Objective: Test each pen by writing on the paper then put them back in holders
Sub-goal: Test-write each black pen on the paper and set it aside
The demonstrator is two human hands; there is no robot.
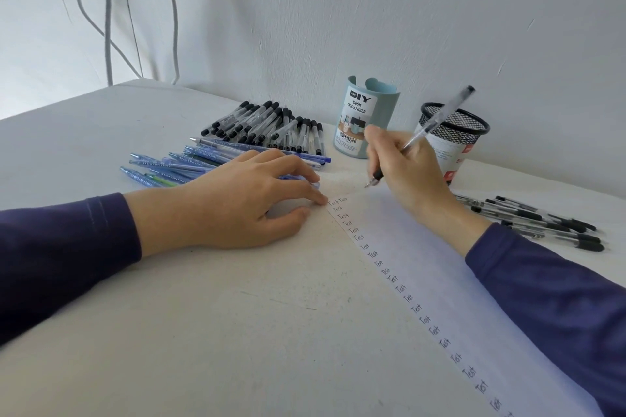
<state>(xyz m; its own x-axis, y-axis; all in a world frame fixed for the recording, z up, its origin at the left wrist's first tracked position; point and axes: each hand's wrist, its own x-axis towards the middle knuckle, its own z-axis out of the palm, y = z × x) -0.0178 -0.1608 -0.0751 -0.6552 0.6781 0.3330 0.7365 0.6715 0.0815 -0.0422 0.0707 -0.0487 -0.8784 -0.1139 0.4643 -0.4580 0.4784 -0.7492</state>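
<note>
Clear, glossy plastic pen [437, 120] with a metal tip; matt white paper sheet [440, 281]; dull, speckled table [203, 332]. A black wire-mesh holder [457, 125], a smooth teal plastic organizer [386, 101] with a printed paper label, translucent plastic blue pens [162, 166], a soft knit cloth sleeve [50, 247], and a rough painted wall [372, 10].

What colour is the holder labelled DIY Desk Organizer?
The holder is pale teal; the head view shows it best.

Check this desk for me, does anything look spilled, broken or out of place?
Nothing spilled or broken. The pens lie loose in three heaps: black-capped pens at the back, blue pens by the left hand, more black pens at right. No pen shows above the teal organizer or mesh cup.
</note>
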